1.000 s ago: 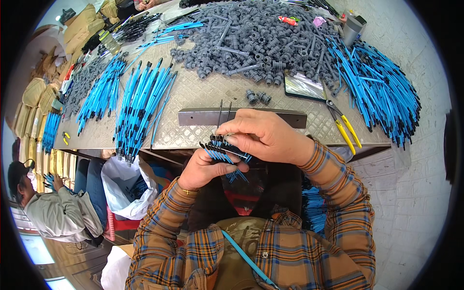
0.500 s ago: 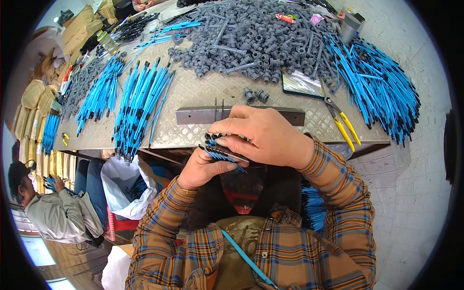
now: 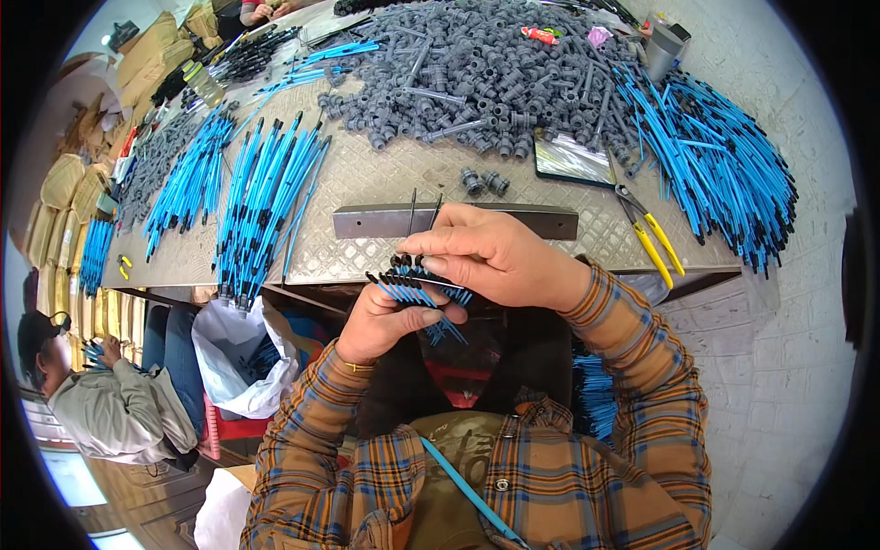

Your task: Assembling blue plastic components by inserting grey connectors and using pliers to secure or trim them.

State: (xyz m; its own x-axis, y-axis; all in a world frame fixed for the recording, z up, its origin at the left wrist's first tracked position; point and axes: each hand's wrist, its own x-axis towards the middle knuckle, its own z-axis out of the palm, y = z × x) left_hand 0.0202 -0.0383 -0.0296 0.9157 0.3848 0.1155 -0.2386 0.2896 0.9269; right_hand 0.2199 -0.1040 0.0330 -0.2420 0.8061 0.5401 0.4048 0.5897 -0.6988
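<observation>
A small bundle of thin blue sticks with black tips [image 3: 409, 291] is gripped in my left hand [image 3: 378, 323], its thumb laid across the sticks. My right hand [image 3: 495, 252] reaches over the bundle from the right, thumb and forefinger pinched at the black tips; what is between them is hidden. Just beyond my right fingers two thin dark rods [image 3: 412, 211] poke up in front of a dark metal bar [image 3: 536, 220]. Whether my right hand holds these rods I cannot tell. Both hands are in front of the table's near edge.
A big heap of grey plastic fittings [image 3: 477, 69] covers the table's back. Blue stick piles lie at left [image 3: 266, 202] and right [image 3: 724, 165]. Yellow-handled pliers [image 3: 651, 243] rest near the right edge. A white sack [image 3: 234, 353] and a seated co-worker [image 3: 124, 403] are at left.
The bundle has turned in my left hand, so more of its blue sticks and black tips show. The two thin rods have tilted and spread apart. My right hand has shifted slightly.
</observation>
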